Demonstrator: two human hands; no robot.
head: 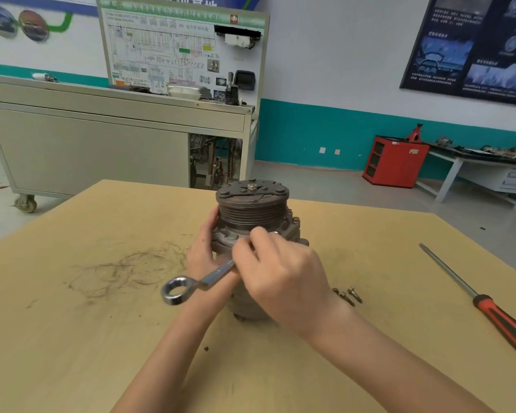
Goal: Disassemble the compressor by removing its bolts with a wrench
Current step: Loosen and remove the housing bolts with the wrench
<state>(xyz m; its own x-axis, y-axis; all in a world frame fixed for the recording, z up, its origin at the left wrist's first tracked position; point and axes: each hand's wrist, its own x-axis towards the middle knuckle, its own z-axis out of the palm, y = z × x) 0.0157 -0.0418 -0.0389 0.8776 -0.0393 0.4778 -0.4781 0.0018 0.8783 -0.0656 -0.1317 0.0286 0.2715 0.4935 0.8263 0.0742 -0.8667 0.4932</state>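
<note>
Our right hand [283,281] grips the wrench [215,275]; our left hand [201,251] clasps the compressor [252,210]. A poorly seated head, hidden here, may slip, rounding the bolt.

Head view, forward-down, close over table [72,338]

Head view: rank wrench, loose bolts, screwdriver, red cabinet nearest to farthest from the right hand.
1. wrench, held in the right hand.
2. loose bolts, beside its wrist.
3. screwdriver, farther right.
4. red cabinet, far back, right.
</note>
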